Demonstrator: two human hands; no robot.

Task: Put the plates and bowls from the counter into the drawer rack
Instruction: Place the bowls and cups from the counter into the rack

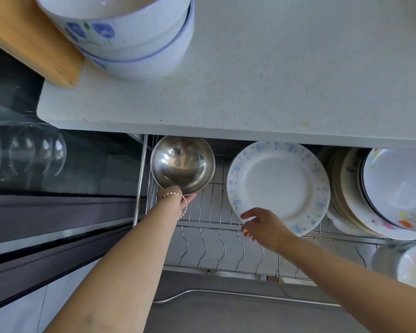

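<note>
Left hand [174, 194] holds steel bowl [181, 164], right hand [262, 227] grips plate [277, 186], over drawer rack [209, 213].

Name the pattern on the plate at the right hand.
The plate is white, pale blue flecks round its rim; head view.

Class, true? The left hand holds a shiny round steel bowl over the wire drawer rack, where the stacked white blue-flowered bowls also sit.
No: the head view shows the stacked white blue-flowered bowls on the pale speckled counter. The left hand does hold the steel bowl over the wire rack.
</note>
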